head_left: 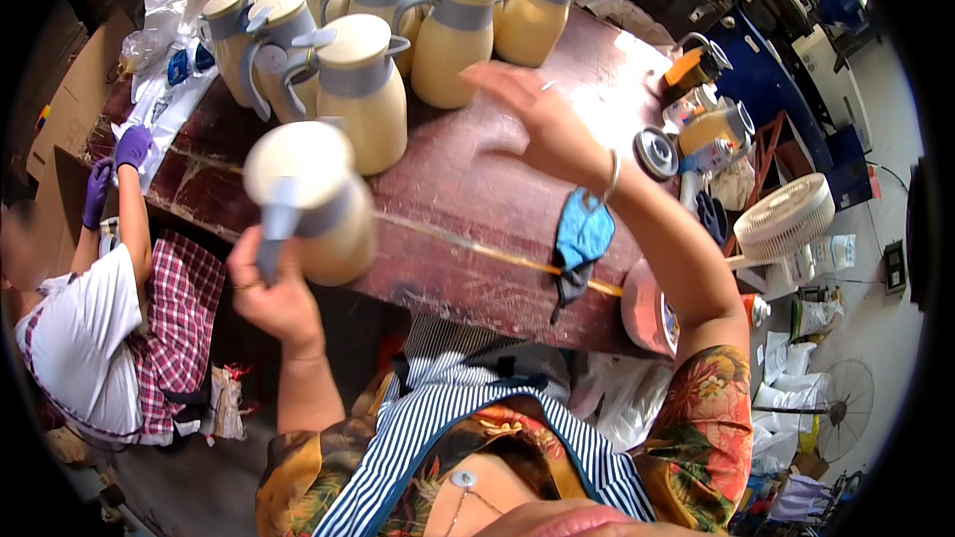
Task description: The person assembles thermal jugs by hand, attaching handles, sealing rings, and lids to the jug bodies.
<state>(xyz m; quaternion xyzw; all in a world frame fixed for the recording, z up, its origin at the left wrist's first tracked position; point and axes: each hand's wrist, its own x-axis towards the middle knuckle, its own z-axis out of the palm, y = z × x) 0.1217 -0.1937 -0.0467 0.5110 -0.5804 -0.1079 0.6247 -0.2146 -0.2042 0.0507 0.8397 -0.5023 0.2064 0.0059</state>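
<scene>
My left hand (279, 293) is closed around the grey handle of a cream vacuum jug (333, 244), which is blurred and held over the table's near edge. Its round cream lid faces up. My right hand (532, 119) is open, fingers stretched to the left, above the tabletop and beside a lidded cream jug (453, 55). No object shows in it. Another lidded jug (363, 114) stands just beyond the held one. At the back right of the group a jug without a lid (534, 20) shows its dark mouth.
Several more jugs crowd the far left of the dark red table (468, 174). A blue cloth mask (585, 229), a pink round container (649, 308) and a white fan (786, 214) are on the right. To the left, a co-worker with purple gloves (132, 144) handles plastic bags (177, 104).
</scene>
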